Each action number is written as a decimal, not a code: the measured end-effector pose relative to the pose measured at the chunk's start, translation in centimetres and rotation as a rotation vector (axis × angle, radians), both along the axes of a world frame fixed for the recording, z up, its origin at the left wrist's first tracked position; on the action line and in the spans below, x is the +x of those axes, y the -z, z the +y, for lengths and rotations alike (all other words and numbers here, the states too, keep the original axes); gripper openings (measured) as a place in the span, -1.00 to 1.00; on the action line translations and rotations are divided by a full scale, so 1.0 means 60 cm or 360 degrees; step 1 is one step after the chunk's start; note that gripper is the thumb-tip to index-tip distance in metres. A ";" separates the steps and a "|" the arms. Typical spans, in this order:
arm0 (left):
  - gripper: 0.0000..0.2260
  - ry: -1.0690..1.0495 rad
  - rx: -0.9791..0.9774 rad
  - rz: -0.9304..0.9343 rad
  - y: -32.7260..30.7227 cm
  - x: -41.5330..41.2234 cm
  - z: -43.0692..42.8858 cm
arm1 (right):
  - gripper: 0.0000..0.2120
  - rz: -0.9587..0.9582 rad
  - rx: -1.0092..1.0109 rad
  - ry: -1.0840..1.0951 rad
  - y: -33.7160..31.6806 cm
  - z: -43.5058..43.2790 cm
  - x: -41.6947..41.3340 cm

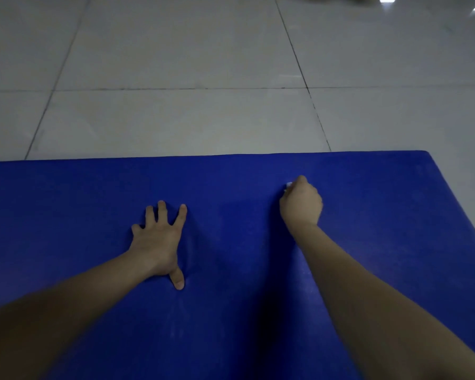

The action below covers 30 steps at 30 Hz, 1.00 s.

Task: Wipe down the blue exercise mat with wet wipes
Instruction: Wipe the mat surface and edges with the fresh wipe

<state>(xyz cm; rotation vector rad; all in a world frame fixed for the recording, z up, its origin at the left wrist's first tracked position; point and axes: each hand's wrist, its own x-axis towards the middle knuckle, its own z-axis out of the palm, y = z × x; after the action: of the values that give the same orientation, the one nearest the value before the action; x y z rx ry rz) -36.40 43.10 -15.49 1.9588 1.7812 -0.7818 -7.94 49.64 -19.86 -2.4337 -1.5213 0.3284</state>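
Blue mat (244, 270) fills the lower frame on pale floor tiles (176, 50). Splayed flat, left hand (159, 242) braces it; right hand (302, 204) fists round a white wipe (288, 184), centre right. Best now: long overlapping strokes, firm pressure.

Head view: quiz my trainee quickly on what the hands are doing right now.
1. True or false: the left hand lies flat, fingers spread, on the blue mat.
2. Which holds the white wipe? A) left hand B) right hand C) neither
3. Fill in: the mat lies on a pale tiled ____.
Key: 1 true; 2 B; 3 floor.
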 end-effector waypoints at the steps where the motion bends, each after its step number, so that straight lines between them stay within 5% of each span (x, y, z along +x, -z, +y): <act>1: 0.55 0.0009 0.0004 0.0005 0.000 0.000 0.000 | -0.85 -0.0024 -0.0007 -0.0103 0.001 0.002 -0.030; 9: 0.53 0.0013 0.0000 0.0032 -0.006 0.001 -0.001 | -0.83 -0.0121 -0.0046 -0.0857 -0.006 -0.011 -0.155; 20: 0.55 -0.0018 -0.0022 -0.0015 0.000 -0.002 0.003 | -0.73 -0.0229 -0.0038 0.0132 -0.010 0.032 0.150; 24: 0.55 -0.0017 -0.0019 -0.0023 0.003 -0.003 0.004 | -0.83 -0.0097 0.0001 0.0043 0.000 0.053 0.058; 30: 0.55 0.0004 -0.0014 0.0007 0.002 0.000 0.003 | -0.86 0.0029 0.0028 -0.0596 -0.003 0.044 -0.174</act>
<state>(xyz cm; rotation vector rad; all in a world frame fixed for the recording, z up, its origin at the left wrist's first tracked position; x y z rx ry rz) -36.41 43.29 -15.63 1.9554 1.7748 -0.7938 -18.38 52.26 -19.70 -2.1152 -1.9593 0.4026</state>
